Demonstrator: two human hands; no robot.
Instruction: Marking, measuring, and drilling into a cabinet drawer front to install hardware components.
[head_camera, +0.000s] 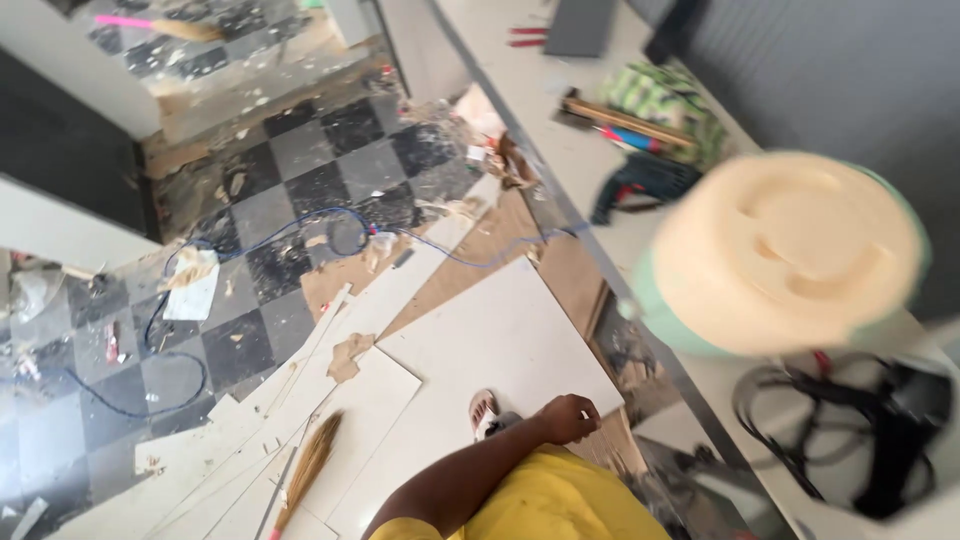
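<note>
— Which hand do we actually see here?

— Only one, and we can't say for certain which; by the way the arm comes in from the lower left we take it for the left hand (568, 417). Its fingers are curled in tight against the palm, a loose fist holding nothing. It hangs beside the yellow shirt (560, 500), probably just swinging as we walk. The other hand is out of view.

— What lies nearest to it?

— The large white board (500, 340) on the floor just under it, and a sandalled foot (484, 410) standing at that board's near edge. More white offcuts fan out to the left, with a straw broom (308, 468) lying across them.

— And around us?

— To the right a long white worktop (560, 150) carries a cream-lidded, pale green bucket (785, 255), blurred, a dark power drill (640, 185) and black straps (850, 420). A blue cable (300, 225) loops over the black-and-grey checkered floor (300, 150) amid debris.

— Anything in the way?

— The boards, cable and rubble crowd the walking space; we judge footing there awkward.
</note>
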